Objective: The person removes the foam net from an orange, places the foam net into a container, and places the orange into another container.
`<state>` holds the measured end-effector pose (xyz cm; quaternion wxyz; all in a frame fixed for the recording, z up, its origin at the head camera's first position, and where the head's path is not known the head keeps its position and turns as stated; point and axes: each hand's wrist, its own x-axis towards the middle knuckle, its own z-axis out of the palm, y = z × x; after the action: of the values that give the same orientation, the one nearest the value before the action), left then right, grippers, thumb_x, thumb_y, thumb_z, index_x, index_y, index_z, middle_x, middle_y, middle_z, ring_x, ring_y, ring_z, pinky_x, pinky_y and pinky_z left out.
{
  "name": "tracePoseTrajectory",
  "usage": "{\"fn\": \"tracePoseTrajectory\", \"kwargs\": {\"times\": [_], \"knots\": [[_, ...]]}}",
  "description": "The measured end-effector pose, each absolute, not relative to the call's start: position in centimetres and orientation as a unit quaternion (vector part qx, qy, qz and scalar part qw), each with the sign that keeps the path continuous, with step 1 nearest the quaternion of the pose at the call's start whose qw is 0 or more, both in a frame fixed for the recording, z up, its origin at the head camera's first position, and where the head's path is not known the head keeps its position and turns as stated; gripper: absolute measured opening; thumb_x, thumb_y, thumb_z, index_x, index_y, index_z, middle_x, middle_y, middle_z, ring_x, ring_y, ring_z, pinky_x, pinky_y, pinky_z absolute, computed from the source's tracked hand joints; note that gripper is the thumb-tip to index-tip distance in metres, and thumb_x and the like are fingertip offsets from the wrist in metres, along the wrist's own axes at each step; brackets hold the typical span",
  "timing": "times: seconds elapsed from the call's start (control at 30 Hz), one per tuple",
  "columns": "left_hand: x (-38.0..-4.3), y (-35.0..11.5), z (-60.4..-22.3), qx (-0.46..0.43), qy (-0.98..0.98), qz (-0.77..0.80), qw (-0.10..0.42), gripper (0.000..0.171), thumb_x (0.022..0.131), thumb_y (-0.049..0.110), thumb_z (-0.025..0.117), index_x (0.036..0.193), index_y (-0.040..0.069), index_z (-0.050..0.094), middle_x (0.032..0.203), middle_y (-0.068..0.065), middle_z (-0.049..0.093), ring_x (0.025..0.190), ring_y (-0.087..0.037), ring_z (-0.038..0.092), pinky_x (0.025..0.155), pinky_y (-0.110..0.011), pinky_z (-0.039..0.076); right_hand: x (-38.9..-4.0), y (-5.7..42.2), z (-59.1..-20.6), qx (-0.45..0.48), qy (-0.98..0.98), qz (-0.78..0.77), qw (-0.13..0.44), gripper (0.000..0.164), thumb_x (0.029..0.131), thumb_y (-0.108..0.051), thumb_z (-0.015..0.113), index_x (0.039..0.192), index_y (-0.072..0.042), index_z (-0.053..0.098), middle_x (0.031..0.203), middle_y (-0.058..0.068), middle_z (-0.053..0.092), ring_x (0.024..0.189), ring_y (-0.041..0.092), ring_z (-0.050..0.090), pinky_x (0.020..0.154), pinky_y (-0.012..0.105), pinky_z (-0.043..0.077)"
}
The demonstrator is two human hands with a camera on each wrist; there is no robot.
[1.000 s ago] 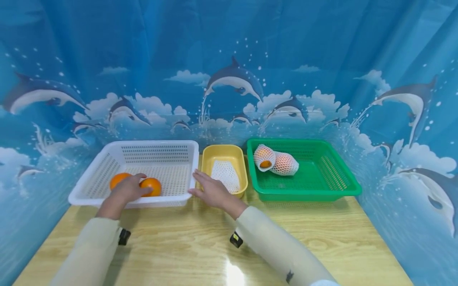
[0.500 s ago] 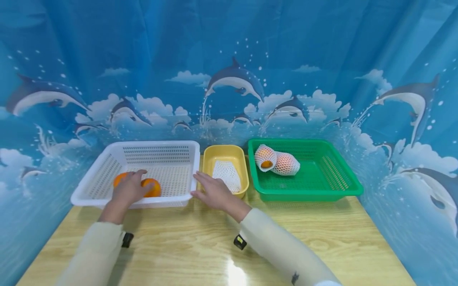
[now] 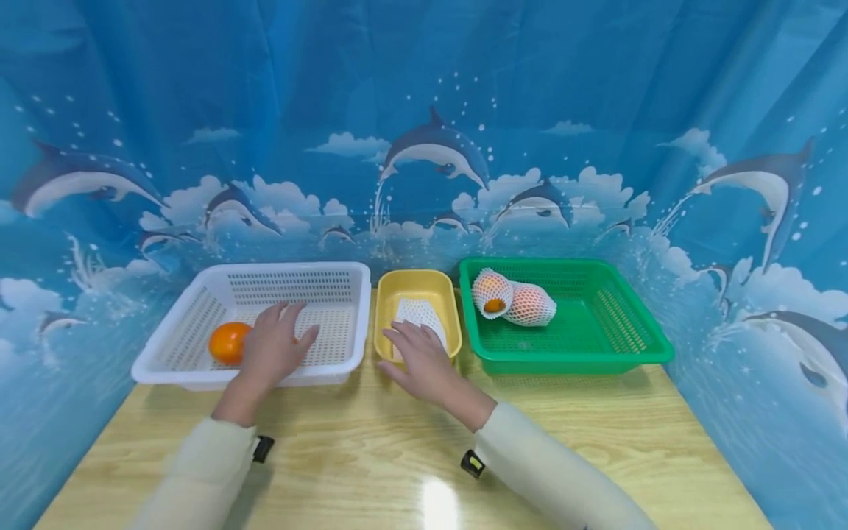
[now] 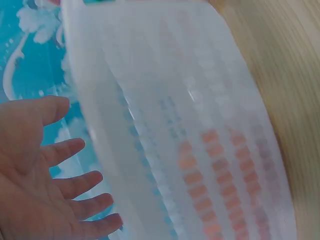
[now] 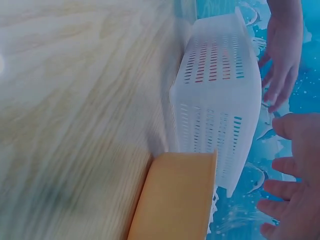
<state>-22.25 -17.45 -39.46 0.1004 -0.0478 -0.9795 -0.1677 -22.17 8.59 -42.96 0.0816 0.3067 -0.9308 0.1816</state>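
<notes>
My left hand (image 3: pixel 271 350) is over the front of the white basket (image 3: pixel 165 353), fingers spread and holding nothing. One orange (image 3: pixel 229 343) lies in the basket just left of that hand; a second orange is almost wholly hidden behind it. In the left wrist view the fingers stand apart beside the basket's rim, and orange colour shows through the slots. My right hand (image 3: pixel 424 364) hovers with loose, spread fingers over the front of the small yellow basket (image 3: pixel 384 294). Inside that basket lies a white foam net (image 3: pixel 417 313), partly covered by the hand in the head view.
To the right stands a green basket (image 3: pixel 563 364) with two net-wrapped fruits (image 3: pixel 492 291) at its left side. The three baskets stand in a row along the back of the wooden table (image 3: pixel 371 456), in front of a blue dolphin curtain (image 3: pixel 424 88).
My left hand has lifted off the oranges and shifted right, uncovering the left orange. My right hand has left the white basket's rim and moved right, over the yellow basket.
</notes>
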Motion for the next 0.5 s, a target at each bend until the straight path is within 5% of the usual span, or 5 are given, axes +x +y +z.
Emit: {"fn": "tracePoseTrajectory", "kwargs": {"times": [0.5], "knots": [[-21.6,-11.3,-38.6,-0.076,-0.968,-0.222,0.094,0.06,0.096,0.039,0.059,0.145,0.008,0.042,0.149,-0.023,0.035,0.133,-0.043,0.036,0.107,-0.061,0.033,-21.3,13.4,-43.3,0.297,-0.906,0.251,0.169,0.049,0.095,-0.029,0.063,0.132,0.0,0.055,0.137,0.017,0.053,0.13,0.034,0.045,0.111,0.054,0.03]]}}
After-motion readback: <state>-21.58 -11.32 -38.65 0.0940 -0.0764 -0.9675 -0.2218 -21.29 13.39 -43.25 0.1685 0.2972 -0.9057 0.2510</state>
